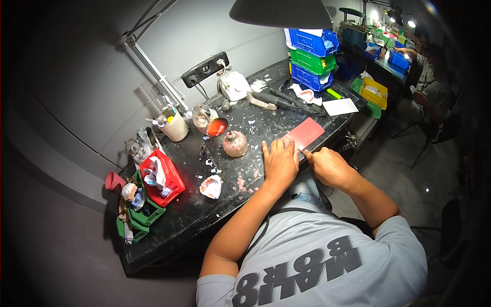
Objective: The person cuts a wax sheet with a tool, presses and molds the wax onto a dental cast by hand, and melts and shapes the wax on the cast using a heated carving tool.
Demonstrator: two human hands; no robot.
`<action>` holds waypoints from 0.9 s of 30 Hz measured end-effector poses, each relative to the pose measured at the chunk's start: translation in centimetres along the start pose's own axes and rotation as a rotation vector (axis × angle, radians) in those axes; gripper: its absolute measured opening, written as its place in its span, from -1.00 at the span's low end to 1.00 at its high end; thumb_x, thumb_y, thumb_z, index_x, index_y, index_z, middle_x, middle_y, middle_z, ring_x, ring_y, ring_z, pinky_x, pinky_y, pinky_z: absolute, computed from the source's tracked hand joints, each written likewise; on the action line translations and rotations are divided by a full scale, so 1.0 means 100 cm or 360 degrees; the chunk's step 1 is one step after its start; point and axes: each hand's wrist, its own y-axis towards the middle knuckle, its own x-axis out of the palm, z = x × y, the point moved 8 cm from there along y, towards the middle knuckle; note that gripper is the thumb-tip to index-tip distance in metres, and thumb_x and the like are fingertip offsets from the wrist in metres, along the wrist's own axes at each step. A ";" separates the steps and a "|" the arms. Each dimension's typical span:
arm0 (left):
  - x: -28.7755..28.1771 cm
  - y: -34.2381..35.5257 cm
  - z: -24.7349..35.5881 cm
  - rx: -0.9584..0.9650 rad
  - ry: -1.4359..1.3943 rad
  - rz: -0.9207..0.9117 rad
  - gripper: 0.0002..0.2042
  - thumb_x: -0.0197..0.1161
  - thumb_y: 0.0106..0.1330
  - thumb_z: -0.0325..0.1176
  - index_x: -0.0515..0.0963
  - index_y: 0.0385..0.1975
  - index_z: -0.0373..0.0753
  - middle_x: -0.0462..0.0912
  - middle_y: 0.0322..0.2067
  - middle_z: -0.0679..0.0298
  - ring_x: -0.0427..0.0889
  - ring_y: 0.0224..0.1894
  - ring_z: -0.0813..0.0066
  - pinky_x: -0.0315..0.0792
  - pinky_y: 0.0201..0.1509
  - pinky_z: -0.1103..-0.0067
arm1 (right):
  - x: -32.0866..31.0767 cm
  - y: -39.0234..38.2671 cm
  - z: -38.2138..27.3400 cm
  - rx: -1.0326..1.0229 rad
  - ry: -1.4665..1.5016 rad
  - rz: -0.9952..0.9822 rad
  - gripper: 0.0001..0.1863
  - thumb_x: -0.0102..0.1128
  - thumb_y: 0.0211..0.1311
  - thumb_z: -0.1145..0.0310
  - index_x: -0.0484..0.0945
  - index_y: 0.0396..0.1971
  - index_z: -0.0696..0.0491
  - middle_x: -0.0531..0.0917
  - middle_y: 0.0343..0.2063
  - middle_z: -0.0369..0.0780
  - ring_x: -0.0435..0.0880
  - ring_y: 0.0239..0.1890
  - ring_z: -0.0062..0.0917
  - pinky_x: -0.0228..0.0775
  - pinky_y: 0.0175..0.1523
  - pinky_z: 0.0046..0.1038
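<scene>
A flat pink sheet (308, 132), like dental wax, lies near the front edge of the black workbench. Across its near left end rests my left hand (281, 161), palm down, with the fingers stretched out. My right hand (330, 166) is closed at the sheet's near edge, its index finger pointing toward the left fingertips. Whatever is in the right fist is hidden, apart from a small tip by the index finger. A dental cast (210, 187) with pink and white parts sits to the left. Behind it stands a round, pink-stained burner jar (235, 145).
A lamp shade (281, 13) hangs overhead. Stacked blue and green bins (313, 61) stand at the back right, near a denture model (307, 95) and a white card (340, 107). A red bin (162, 176) and a tool cup (175, 128) are left. Another person (432, 82) sits far right.
</scene>
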 end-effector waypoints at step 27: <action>0.009 -0.005 -0.002 0.0033 -0.0013 -0.0104 -0.58 0.15 0.49 -0.19 0.54 0.25 -0.25 0.34 0.38 -0.24 0.23 0.49 -0.17 -0.12 0.58 -0.14 | 0.009 0.041 0.122 0.0546 0.0607 0.0621 -0.44 0.59 0.12 0.22 0.55 -0.02 0.25 0.61 0.00 0.08 0.66 0.09 -0.04 0.54 0.15 -0.15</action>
